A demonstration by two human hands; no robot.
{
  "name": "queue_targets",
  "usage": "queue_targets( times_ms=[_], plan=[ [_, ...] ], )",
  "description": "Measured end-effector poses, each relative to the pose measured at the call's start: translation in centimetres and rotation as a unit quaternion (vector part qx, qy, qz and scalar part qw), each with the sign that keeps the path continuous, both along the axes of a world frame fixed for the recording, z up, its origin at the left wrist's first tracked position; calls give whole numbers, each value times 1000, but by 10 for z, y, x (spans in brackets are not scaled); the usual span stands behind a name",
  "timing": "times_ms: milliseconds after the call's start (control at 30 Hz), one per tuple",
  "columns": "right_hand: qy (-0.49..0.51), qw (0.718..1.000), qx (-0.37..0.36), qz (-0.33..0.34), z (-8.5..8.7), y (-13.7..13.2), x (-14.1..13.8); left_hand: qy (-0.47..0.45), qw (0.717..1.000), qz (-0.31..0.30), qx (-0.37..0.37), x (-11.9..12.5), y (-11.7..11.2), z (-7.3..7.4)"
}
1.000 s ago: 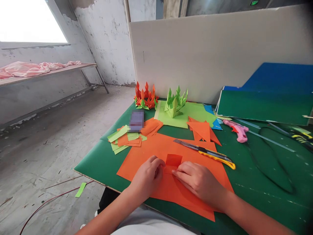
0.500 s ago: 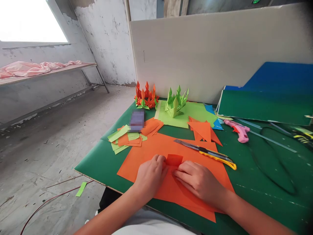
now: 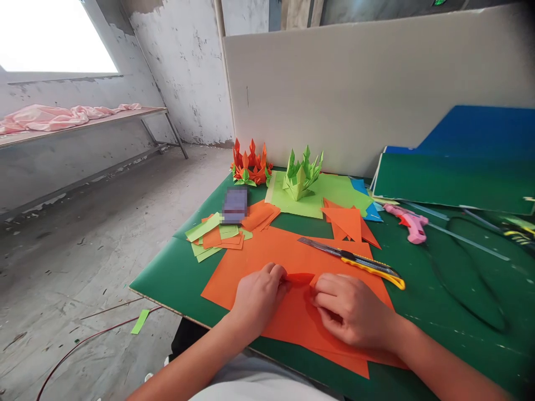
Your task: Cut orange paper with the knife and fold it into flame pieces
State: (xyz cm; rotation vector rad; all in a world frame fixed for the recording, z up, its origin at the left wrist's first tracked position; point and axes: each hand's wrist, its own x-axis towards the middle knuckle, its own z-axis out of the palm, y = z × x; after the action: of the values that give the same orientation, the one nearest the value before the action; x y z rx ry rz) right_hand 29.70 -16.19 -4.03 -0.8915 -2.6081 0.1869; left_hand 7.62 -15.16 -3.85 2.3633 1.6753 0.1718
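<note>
A small piece of orange paper point(image 3: 300, 278) is pinched at both ends between my hands, its upper edge bent into a curve. My left hand point(image 3: 262, 298) grips the left end with thumb and fingers together. At the right end, the curled fingers of my right hand point(image 3: 349, 308) hold the other corner. Beneath both hands lies a large orange sheet point(image 3: 259, 262), with a second sheet edge showing at the front. A yellow-handled utility knife point(image 3: 355, 260) rests on that sheet, just beyond my right hand.
Green and orange paper slips point(image 3: 213, 236) lie at left beside a blurred purple box point(image 3: 235, 205). Behind stand a red paper crown point(image 3: 251, 167) and a green one point(image 3: 301, 177). Folded orange triangles point(image 3: 345, 220) and a pink glue gun point(image 3: 409, 221) with its cord are at right.
The small orange paper has tipped from a flat, visible face to a narrow curved edge. My right hand has shifted slightly right and its fingers have curled more.
</note>
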Motion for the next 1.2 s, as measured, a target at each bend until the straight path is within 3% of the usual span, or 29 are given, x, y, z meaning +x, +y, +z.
queue_targets(
  times_ms=[300,633,867,967,1100,1200],
  plan=[
    [108,981,-81,-137,-15,9,1,-67,998,15,-18,-2,-3,-4],
    [138,970,-153,-128,-19,2,-8,-45,999,1,27,-2,-3,-8],
    [137,969,-151,-135,-16,1,-10,-93,995,-4,47,-4,-4,-10],
    [161,964,-154,-146,-15,3,-10,-135,988,-31,66,-6,-4,-12],
    [205,948,-177,-168,-13,9,-12,-222,965,-111,82,-6,-2,-11],
    [230,938,-184,-183,-13,14,-13,-232,958,-157,65,-5,-1,-11]
  ],
)
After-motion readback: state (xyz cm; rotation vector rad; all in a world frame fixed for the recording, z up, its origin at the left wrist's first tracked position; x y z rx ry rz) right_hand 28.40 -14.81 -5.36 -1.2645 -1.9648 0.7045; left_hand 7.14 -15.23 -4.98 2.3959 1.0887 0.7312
